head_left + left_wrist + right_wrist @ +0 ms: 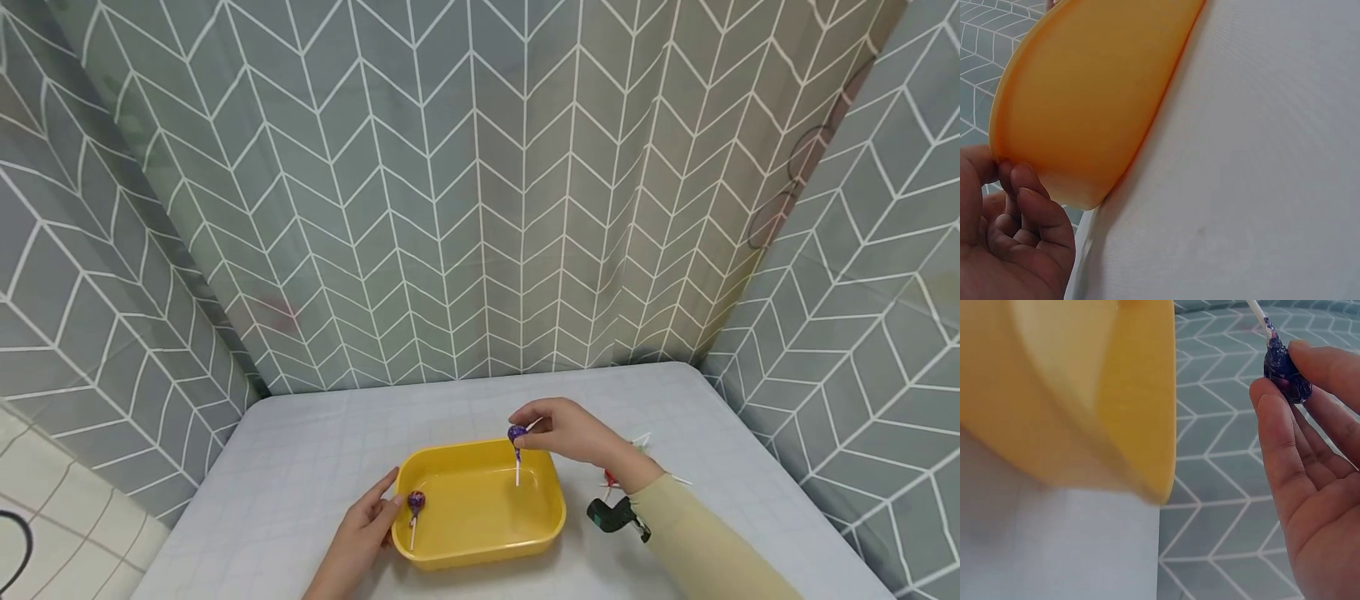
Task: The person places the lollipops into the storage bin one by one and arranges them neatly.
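A yellow plastic tray (pixel 480 547) stands on the table. Against its left rim, my left hand (pixel 362 527) pinches the edge between thumb and fingers; the left wrist view shows the left hand (pixel 1019 231) at the tray's corner (pixel 1097 94). My right hand (pixel 573 433) holds a purple-wrapped lollipop (pixel 517 433) by its head above the far right part of the tray, its white stick pointing down. In the right wrist view, thumb and fingertips pinch the lollipop (pixel 1285 375). Another lollipop (pixel 416 502), with a dark patterned wrapper, lies inside the tray at the left.
Right of the tray, several more lollipops (pixel 609 478) with white sticks lie partly hidden behind the right forearm. A dark green and black strap-like object (pixel 611 515) is by the right sleeve. Patterned curtains (pixel 450 208) surround the white table (pixel 315 442).
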The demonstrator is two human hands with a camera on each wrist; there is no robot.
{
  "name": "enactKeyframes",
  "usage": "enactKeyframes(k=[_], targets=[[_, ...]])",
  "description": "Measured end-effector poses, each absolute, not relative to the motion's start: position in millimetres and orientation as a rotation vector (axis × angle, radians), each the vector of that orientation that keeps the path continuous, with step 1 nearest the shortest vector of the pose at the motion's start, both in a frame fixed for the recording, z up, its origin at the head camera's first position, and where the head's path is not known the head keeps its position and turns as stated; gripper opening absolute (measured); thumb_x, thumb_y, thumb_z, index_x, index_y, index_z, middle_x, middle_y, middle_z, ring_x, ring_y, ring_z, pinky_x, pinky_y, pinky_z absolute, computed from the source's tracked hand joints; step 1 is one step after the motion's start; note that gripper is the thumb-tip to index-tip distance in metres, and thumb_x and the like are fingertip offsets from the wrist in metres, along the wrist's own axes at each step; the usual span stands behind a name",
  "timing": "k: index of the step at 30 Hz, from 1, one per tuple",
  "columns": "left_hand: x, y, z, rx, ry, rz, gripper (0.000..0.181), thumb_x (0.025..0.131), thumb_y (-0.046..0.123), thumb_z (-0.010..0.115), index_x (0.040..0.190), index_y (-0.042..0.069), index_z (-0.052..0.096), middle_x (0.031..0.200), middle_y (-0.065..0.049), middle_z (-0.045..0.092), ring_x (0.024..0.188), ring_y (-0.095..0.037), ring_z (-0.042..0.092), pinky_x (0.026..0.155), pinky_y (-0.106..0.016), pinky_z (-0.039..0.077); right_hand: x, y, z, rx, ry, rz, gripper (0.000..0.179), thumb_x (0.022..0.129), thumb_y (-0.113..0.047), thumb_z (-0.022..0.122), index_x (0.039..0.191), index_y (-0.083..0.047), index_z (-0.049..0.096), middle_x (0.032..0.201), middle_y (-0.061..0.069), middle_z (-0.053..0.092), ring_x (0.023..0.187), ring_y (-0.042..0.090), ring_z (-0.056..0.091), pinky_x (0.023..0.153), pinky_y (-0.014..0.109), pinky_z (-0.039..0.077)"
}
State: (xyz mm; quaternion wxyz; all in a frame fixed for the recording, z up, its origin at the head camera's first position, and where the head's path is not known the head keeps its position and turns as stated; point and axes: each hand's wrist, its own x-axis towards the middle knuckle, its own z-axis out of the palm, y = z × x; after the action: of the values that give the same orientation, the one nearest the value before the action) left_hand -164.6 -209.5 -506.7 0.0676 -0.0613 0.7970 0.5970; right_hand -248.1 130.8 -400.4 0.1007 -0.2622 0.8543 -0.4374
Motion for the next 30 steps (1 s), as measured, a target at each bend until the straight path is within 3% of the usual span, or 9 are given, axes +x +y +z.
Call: enactKeyframes(k=[30], targets=[[-166.1,-209.7,-508.8,-0.188,2.401,1.765,0.069,0.098,0.045,0.059,0.154,0.012,0.035,0.083,-0.008,0.058,0.067,-0.020,0.053,0.058,-0.031,0.049,-256.8,59.8,-403.1,-0.951,2.489,-1.142,0.022,0.089,-0.021,0.076,0.110,-0.013,0.074,0.094,-0.013,0.069,0.086,0.006,0.066,0.079,0.020,0.052]])
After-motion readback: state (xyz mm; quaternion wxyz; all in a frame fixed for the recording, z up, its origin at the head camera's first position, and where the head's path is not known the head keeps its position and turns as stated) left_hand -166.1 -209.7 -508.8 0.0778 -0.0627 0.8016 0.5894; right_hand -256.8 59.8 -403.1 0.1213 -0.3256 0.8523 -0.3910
